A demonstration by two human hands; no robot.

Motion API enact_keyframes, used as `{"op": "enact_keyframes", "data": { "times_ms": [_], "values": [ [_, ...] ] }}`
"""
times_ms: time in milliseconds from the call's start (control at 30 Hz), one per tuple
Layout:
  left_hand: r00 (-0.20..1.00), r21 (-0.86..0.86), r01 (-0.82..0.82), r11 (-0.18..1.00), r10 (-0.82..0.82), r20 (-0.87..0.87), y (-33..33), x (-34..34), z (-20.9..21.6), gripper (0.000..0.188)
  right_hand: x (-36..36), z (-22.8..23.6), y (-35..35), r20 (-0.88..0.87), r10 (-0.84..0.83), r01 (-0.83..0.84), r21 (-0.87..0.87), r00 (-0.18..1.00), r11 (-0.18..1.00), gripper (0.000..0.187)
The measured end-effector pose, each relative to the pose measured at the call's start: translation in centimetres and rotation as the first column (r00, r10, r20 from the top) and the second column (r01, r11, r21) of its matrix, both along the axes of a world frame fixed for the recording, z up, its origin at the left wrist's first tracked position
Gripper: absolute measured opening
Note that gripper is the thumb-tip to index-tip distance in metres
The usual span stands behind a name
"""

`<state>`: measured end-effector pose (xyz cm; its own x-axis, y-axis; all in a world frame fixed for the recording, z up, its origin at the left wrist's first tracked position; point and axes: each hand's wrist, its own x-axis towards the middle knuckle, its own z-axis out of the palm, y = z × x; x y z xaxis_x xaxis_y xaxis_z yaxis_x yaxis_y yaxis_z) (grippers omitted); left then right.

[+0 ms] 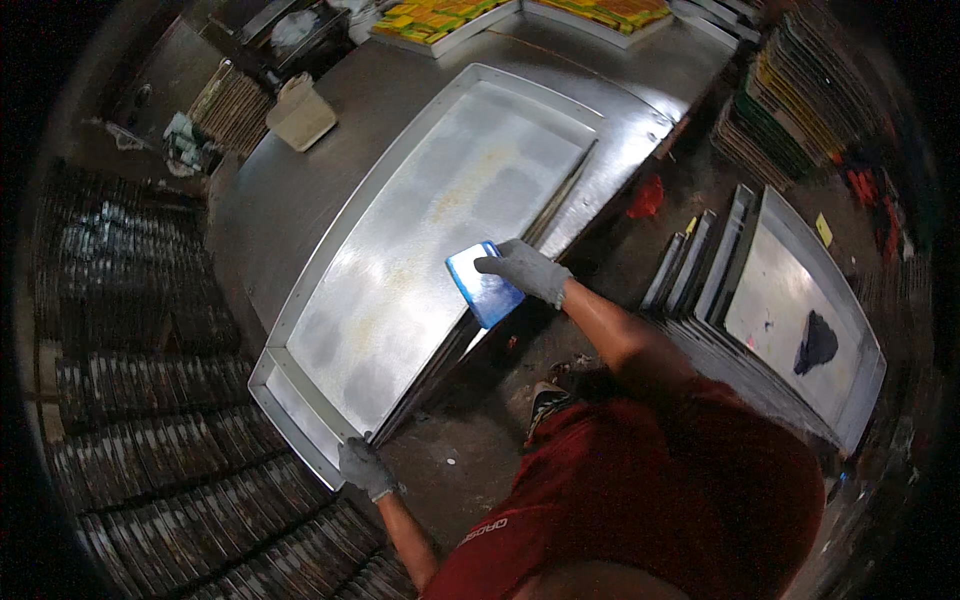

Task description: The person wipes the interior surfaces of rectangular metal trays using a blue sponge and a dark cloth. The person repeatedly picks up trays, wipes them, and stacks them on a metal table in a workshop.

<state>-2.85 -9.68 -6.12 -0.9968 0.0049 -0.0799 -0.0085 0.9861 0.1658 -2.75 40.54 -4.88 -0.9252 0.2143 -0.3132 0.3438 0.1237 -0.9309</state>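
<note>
A long silvery metal tray [435,255] with raised rims lies on the metal table, slanting from near left to far right. At its near-left end, my gloved left hand [365,468] is closed on the corner by a metal crossbar [318,405]. My gloved right hand [527,273] pinches a flat blue scraper-like plate [482,288], thumb on its glossy face. That plate is tilted over the tray's near long edge. Beneath that edge, further thin sheets or trays show; how many is hidden.
Stacked trays [780,300], the top one holding a dark cloth [816,343], stand at right. Dense racks of metal trays [170,450] fill the left. On the metal table [275,200] sit a beige container [301,113] and trays of yellow-green pieces [440,18]. Crates [790,105] rise at far right.
</note>
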Motion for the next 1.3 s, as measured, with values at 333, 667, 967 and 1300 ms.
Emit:
{"op": "enact_keyframes", "data": {
  "times_ms": [333, 667, 967, 1300],
  "values": [
    [0.971, -0.246, -0.235, 0.94, 0.24, -0.01, 0.1, -4.4, 2.0, 0.084, -0.3, -0.5, -1.0, -0.098, -0.052, 0.055, 0.032, 0.994, 0.998, 0.055],
    [0.982, -0.383, -0.129, 0.915, 0.171, 0.08, -3.4, -6.3, 1.6, 0.069, -1.2, -1.7, -1.4, -0.029, -0.039, 0.04, 0.056, 0.999, 0.998, 0.063],
    [0.97, -0.491, 0.092, 0.866, -0.188, -0.151, -3.7, -8.0, -4.0, 0.066, 3.6, -1.2, -1.4, -0.247, -0.228, 0.189, -0.174, 0.942, 0.966, 0.053],
    [0.651, 0.639, 0.392, 0.662, -0.69, 0.315, 37.1, -17.4, -2.1, 0.076, 41.0, 0.8, 10.6, -0.162, -0.69, 0.584, -0.419, 0.706, 0.696, 0.039]
  ]
}}
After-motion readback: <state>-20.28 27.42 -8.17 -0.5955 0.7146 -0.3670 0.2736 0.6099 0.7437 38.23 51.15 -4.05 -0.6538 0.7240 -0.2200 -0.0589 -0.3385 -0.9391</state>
